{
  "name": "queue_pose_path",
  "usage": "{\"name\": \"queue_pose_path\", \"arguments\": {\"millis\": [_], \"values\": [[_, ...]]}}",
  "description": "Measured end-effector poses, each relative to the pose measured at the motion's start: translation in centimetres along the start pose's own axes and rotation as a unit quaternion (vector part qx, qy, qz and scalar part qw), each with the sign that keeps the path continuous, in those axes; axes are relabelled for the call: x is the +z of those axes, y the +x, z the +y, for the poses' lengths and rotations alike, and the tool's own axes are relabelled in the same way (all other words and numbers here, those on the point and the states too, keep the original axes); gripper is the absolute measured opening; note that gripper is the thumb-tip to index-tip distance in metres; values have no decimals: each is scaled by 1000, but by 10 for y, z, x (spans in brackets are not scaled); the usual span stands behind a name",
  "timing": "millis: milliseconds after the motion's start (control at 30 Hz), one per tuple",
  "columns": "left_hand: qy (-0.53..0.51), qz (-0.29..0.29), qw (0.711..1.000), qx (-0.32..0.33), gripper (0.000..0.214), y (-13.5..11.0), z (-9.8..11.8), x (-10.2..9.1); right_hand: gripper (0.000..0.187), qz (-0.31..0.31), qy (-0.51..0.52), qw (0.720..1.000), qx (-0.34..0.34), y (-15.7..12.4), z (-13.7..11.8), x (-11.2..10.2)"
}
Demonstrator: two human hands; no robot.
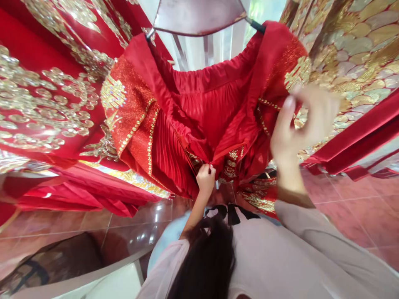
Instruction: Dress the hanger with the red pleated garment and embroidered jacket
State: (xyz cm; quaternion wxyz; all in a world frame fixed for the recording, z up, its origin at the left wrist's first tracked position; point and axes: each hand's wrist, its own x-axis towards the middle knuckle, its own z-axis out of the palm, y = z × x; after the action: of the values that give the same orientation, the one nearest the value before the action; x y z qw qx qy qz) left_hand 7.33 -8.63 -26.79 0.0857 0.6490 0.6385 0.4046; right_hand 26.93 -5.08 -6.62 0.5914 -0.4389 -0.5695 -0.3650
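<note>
A: In the head view, where is the red garment [202,104] seen?

B: It is spread in front of the person, below a curved pale panel [199,16]; its top corners are met by dark rod ends.

A: What is held by the left hand [205,179]?

B: A fold of the garment's red fabric is pinched in its grip, at the lower middle of the front opening.

A: And the right hand [307,118]?

B: It is raised beside the gold emblem [298,74] on the garment's right-hand side. The fingers are curled but blurred, so whether that grip is closed, or whether anything is held, cannot be told.

A: What is seen around them?

B: The garment is flanked by beaded red cloth [40,108] and gold-scaled cloth [370,45].
</note>
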Motion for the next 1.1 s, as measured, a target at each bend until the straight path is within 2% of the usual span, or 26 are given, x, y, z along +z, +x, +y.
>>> {"name": "queue_pose_path", "arguments": {"millis": [33,67,100,133,200,267,300,467,633,833,933,1033,1100], "values": [[-8,-1,1000,2,23,-8,1,-4,22,-20,18,1000,-12,-23,-17,-11],[-15,0,1000,3,23,-16,2,-7,24,-77,57,995,1,-47,-33,-19],[-22,0,1000,4,24,-22,2,-11,28,-157,108,981,43,-71,-48,-26],[-28,0,1000,4,24,-28,3,-14,31,-250,156,950,105,-94,-60,-30],[-40,-2,999,7,24,-36,2,-18,31,-393,235,857,238,-132,-77,-33],[-54,-5,998,14,25,-41,0,-19,25,-476,272,769,328,-156,-87,-31],[-61,-7,998,17,25,-42,0,-19,22,-495,280,743,353,-163,-90,-30],[-93,-7,996,12,22,-40,-5,-14,16,-500,284,701,422,-166,-95,-23],[-126,-20,992,-10,20,-38,-7,-16,12,-514,309,624,501,-167,-96,-19],[-139,-57,987,-60,4,-33,-8,-18,25,-502,376,559,543,-174,-95,-20],[-126,-84,987,-61,15,-24,-8,-17,27,-475,392,520,592,-173,-101,-16],[-115,-101,987,-54,24,-17,-6,-15,26,-436,388,500,640,-155,-110,-10],[-112,-111,986,-45,24,-13,-3,-15,25,-406,395,505,652,-134,-113,-8]]}}
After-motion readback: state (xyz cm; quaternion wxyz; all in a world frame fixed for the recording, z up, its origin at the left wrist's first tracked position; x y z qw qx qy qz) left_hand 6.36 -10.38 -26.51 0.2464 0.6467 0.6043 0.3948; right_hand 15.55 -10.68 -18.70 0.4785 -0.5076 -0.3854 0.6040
